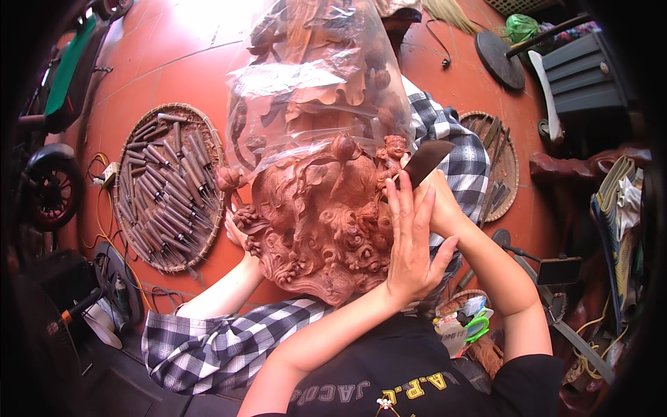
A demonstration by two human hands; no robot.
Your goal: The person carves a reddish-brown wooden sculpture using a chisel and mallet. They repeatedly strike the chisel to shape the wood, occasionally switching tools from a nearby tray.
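Observation:
A large reddish-brown wood carving (313,233), dense with curls and leaf shapes, stands in front of me. Clear plastic sheeting (285,90) covers its far part. My right hand (446,212) grips a dark brown, slant-ended tool (428,160) beside a small carved figure (395,146) at the carving's right edge. The tool's other end is hidden. Against the carving's right side is my left hand (415,257), fingers stretched out and thumb apart. Its fingertips lie by the tool and partly cover the right hand's fingers; I cannot tell whether they touch it.
Left on the red tiled floor, a round woven basket (176,269) holds many wood-handled chisels (163,191). A second basket (516,177) with tools lies right. Checkered cloth (215,347) covers legs around the carving. A phone-like device (560,270) and a dark grey plastic object (580,76) stand right.

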